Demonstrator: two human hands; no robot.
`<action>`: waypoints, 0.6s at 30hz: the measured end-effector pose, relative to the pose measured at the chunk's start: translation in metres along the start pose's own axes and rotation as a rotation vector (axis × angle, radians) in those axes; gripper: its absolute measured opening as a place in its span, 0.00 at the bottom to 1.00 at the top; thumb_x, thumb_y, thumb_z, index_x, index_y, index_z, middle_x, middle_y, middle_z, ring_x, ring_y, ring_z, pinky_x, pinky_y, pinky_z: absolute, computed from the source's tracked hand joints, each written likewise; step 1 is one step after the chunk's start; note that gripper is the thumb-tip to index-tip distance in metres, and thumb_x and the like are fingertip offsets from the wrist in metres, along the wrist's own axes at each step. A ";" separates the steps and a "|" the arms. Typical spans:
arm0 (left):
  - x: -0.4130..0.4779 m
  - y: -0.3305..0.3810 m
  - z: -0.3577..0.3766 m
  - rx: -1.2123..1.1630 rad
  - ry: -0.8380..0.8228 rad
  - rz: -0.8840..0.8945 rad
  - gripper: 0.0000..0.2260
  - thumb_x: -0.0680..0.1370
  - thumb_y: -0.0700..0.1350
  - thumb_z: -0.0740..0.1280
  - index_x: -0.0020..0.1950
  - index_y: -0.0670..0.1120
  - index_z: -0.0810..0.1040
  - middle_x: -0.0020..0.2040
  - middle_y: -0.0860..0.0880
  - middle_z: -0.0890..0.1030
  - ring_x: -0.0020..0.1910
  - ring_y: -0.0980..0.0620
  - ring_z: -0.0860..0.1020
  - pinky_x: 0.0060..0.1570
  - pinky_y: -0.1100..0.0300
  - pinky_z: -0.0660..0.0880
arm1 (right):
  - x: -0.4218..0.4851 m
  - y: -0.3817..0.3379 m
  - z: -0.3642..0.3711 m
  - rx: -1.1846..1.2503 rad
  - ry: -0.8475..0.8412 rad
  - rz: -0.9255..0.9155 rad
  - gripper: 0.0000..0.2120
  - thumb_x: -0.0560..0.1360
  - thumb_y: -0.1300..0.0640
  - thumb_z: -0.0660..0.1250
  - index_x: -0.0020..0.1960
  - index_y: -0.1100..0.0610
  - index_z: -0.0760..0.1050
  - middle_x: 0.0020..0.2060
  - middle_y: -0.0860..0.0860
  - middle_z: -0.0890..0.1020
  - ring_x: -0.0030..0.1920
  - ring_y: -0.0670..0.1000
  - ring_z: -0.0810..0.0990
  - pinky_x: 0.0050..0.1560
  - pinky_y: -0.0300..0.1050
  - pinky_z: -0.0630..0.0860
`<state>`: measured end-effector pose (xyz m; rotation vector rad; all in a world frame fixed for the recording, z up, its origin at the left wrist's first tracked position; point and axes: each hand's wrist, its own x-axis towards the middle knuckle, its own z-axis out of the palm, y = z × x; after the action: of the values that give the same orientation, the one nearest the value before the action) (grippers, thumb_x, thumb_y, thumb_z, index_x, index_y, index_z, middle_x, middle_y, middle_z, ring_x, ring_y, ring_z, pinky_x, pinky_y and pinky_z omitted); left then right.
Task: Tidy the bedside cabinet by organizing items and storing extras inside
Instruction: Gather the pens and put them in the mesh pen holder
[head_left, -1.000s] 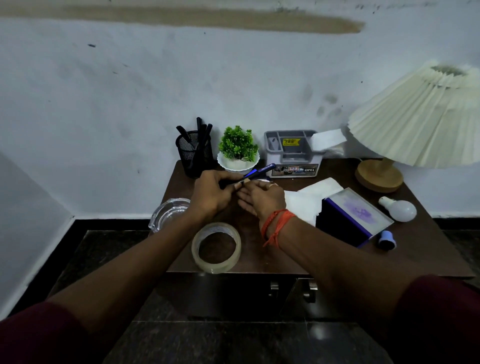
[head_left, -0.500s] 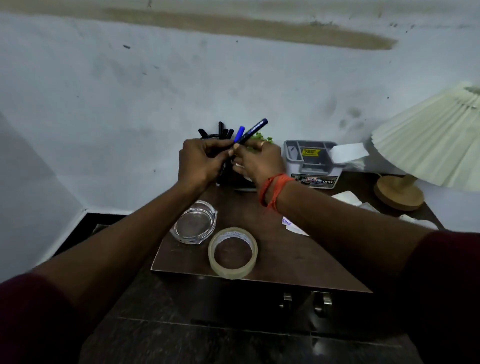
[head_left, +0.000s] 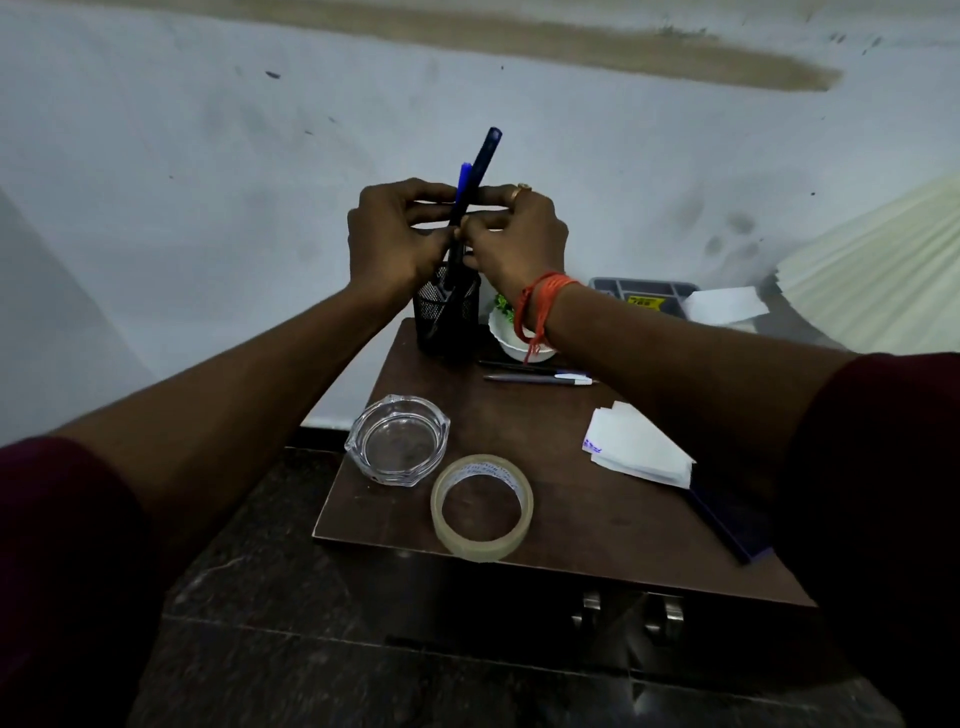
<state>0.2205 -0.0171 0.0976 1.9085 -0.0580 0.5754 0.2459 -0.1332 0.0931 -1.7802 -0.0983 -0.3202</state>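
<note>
Two blue pens (head_left: 480, 163) stand upright between my hands, their lower ends inside the black mesh pen holder (head_left: 448, 312) at the back left of the brown cabinet top (head_left: 561, 499). My left hand (head_left: 392, 234) and my right hand (head_left: 519, 236) both pinch the pens just above the holder's rim. Two more pens (head_left: 540, 378) lie flat on the cabinet top, right of the holder. A roll of clear tape (head_left: 482, 506) sits at the front edge, and a glass ashtray (head_left: 397, 439) lies just left of it.
A white bowl with a small green plant (head_left: 511, 338) sits behind my right wrist. A grey organiser tray (head_left: 644, 296) and white paper (head_left: 724, 306) stand at the back right beside a pleated lampshade (head_left: 878, 280). Folded tissues (head_left: 634, 444) and a dark box (head_left: 727, 512) lie at the right. Drawer handles (head_left: 628, 613) show below.
Both hands rose from the cabinet top with the blue pens and carried them back to the pen holder. The pens turned from slanted to nearly upright, their ends now in the holder.
</note>
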 end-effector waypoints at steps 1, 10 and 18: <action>0.000 -0.001 0.001 -0.005 -0.005 0.001 0.16 0.66 0.39 0.74 0.54 0.46 0.84 0.47 0.49 0.86 0.43 0.55 0.85 0.46 0.52 0.83 | 0.001 0.001 0.002 -0.009 0.001 -0.001 0.15 0.65 0.55 0.65 0.50 0.50 0.81 0.36 0.48 0.86 0.38 0.49 0.86 0.46 0.50 0.83; 0.002 -0.028 0.013 0.011 0.028 -0.045 0.16 0.67 0.36 0.73 0.54 0.45 0.83 0.46 0.47 0.86 0.42 0.55 0.85 0.48 0.52 0.83 | 0.006 0.021 0.005 -0.073 -0.027 -0.001 0.11 0.68 0.61 0.68 0.49 0.53 0.81 0.35 0.49 0.85 0.37 0.49 0.85 0.44 0.49 0.84; -0.001 -0.045 0.015 0.027 0.009 -0.080 0.15 0.67 0.35 0.74 0.52 0.46 0.83 0.44 0.47 0.86 0.42 0.57 0.85 0.48 0.55 0.82 | 0.005 0.032 0.011 -0.050 -0.046 0.085 0.11 0.70 0.63 0.69 0.53 0.57 0.80 0.37 0.53 0.85 0.35 0.49 0.85 0.39 0.47 0.84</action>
<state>0.2386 -0.0126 0.0538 1.9251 0.0319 0.5335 0.2600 -0.1305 0.0620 -1.8362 -0.0478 -0.2225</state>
